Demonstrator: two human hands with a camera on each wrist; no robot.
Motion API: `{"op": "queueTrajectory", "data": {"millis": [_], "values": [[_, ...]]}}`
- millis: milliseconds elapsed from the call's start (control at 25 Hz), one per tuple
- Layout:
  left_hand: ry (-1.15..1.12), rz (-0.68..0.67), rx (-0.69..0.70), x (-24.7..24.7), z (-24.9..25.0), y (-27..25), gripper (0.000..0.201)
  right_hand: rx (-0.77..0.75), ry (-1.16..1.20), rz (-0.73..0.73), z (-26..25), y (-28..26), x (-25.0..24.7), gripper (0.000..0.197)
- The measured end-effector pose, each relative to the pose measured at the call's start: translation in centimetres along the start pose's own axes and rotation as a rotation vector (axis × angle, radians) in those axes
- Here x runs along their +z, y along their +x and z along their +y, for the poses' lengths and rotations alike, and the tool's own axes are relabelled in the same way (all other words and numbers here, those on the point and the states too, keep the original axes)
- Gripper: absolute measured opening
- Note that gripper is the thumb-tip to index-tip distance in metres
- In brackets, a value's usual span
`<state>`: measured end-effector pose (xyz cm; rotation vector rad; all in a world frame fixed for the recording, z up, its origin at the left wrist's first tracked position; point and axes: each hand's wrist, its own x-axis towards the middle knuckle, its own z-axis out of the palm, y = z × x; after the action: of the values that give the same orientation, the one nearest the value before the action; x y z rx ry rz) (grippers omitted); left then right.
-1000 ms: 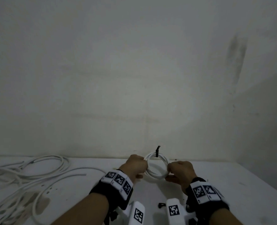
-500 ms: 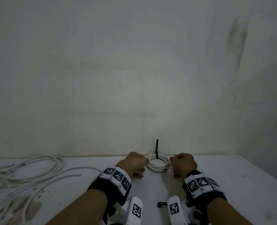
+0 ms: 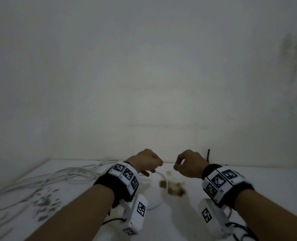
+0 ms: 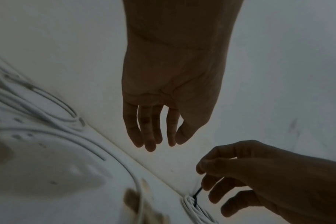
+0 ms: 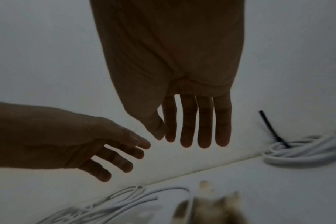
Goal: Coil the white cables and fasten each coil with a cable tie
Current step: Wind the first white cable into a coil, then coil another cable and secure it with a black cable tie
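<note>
A finished white coil (image 5: 305, 151) bound by a black cable tie (image 5: 272, 130) lies on the white table against the wall. My right hand (image 3: 187, 164) hovers just left of it with fingers (image 5: 205, 133) hanging straight and holding nothing. In the head view the coil is hidden behind this hand; only the tie's tail (image 3: 208, 154) sticks up. My left hand (image 3: 144, 162) floats beside the right, fingers (image 4: 150, 141) relaxed and empty. Loose white cables (image 3: 57, 176) sprawl over the table's left side, one end (image 3: 161, 178) curving under the hands.
The pale wall (image 3: 144, 84) rises directly behind the hands. Brown stains (image 3: 173, 186) mark the table (image 3: 266, 185) below the hands. White camera units hang under both wrists.
Both hands set the tied coil down by the wall and let go. They have lifted off and shifted left of it, and the view has swung left.
</note>
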<state>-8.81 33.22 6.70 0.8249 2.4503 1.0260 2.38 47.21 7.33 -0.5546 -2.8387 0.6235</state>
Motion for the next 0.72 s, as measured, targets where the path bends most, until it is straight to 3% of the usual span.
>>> {"op": "queueTrajectory", "data": {"millis": [120,320,480,600,720], "values": [[0.055,0.011,-0.048,-5.0,-3.9,-4.6,0.031,-0.146,-0.113,-0.16,-6.2,-1.8,2.3,0.022],[0.191,-0.129,-0.211,-10.7,-11.4,-12.0,0.027,-0.412,-0.304,-0.45,-15.1,-3.8,6.9,0.023],[0.296,-0.24,-0.341,-12.4,-15.6,-15.8,0.031,-0.464,-0.339,-0.602,-19.9,-4.2,10.2,0.035],[0.302,-0.257,-0.38,-12.8,-17.4,-17.5,0.036,-0.461,-0.465,-0.641,-22.0,-4.3,13.1,0.043],[0.274,-0.259,-0.358,-12.5,-18.7,-18.3,0.036,-0.437,-0.662,-0.533,-21.8,-4.3,15.7,0.052]]}}
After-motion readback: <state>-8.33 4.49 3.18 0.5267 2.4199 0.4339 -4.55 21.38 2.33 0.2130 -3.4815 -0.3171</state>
